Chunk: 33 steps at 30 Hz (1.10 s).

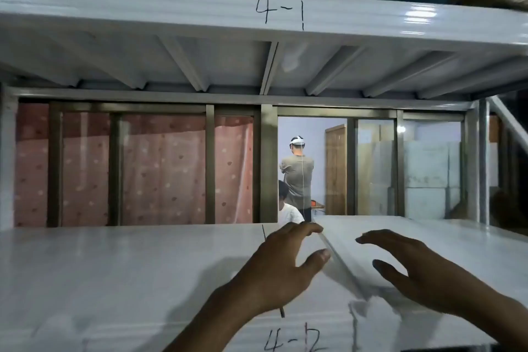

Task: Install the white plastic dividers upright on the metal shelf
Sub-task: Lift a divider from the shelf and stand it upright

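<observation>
left hand (281, 263) bare | right hand (414, 266) bare | forearms unsleeved

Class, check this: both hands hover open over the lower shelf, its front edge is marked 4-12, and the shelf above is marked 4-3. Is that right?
Not quite. In the head view the upper shelf is marked 4-1, not 4-3. The rest stands: the left hand and right hand are open over the lower shelf, marked 4-12.

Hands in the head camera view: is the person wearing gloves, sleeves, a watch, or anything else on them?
No. Both the left hand and the right hand are bare, with no gloves, rings or watch visible. The forearms are uncovered too, as far as the picture's bottom edge shows them; no sleeve cuff comes into view. No cables, straps or markings show on either arm.
</observation>
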{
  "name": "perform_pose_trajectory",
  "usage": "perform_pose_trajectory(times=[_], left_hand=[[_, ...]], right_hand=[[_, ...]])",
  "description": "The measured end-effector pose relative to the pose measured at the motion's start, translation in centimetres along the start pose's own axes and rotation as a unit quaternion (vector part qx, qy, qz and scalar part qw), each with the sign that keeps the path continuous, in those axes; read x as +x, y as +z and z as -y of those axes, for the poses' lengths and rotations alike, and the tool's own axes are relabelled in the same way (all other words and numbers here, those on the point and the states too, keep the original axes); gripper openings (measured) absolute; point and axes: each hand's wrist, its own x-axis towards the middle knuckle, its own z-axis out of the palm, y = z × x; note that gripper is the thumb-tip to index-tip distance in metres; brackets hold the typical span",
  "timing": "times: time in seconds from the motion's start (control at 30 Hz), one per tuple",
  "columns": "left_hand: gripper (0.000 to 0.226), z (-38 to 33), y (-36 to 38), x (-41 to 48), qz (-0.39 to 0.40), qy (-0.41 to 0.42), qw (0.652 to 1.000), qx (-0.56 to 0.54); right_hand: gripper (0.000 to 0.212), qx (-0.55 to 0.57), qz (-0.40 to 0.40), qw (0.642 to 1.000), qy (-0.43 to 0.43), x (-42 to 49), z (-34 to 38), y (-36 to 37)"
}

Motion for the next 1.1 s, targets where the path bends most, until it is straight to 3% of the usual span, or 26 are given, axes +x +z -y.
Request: perform_pose_trajectory(times=[0.07, 0.23, 0.3, 0.4, 0.53, 0.67, 0.83, 0.93, 1.03, 1.1], left_hand=[[0.045, -0.1, 0.9, 1.1, 0.039, 0.001, 0.998, 0.039], [0.055, -0.5, 4.1, 3.9, 0.116, -0.005, 0.992, 0.054], [0.060, -0.8, 5.5, 4.6, 0.153, -0.003, 0.987, 0.055], [0.066, -0.9, 7.4, 5.3, 0.194, 0.001, 0.979, 0.056], [0.052, -0.7, 6.9, 5.5, 0.182, 0.014, 0.983, 0.023], [0.051, -0.1, 5.0, 4.8, 0.179, 0.052, 0.975, 0.122], [0.035, -0.2, 4.5, 3.9, 0.157, 0.166, 0.913, 0.338], [0.021, 0.2, 4.4, 3.7, 0.113, 0.237, 0.872, 0.413], [0.041, 1.1, 3.4, 3.7, 0.065, 0.228, 0.896, 0.376], [0.053, 2.2, 2.2, 3.7, 0.038, 0.207, 0.924, 0.318]], right_hand=[[0.042, -0.011, 0.042, 0.998, 0.043, -0.6, -0.5, -0.4], [0.098, -0.050, 0.136, 0.973, 0.179, -2.2, -1.3, -1.4], [0.109, -0.036, 0.145, 0.971, 0.185, -2.5, -1.2, -1.5], [0.090, -0.036, 0.147, 0.975, 0.164, -2.6, -1.0, -1.0], [0.079, -0.032, 0.141, 0.977, 0.154, -2.7, -0.8, -1.7], [0.070, -0.003, 0.120, 0.985, 0.125, -2.6, -0.8, -1.9], [0.065, -0.008, 0.117, 0.988, 0.103, -2.6, -1.4, -1.0], [0.073, -0.050, 0.127, 0.987, 0.090, -2.2, -1.3, -1.5], [0.079, -0.085, 0.125, 0.985, 0.086, -1.6, -1.4, -2.3], [0.069, -0.094, 0.095, 0.988, 0.076, -1.0, -1.8, -2.4]])
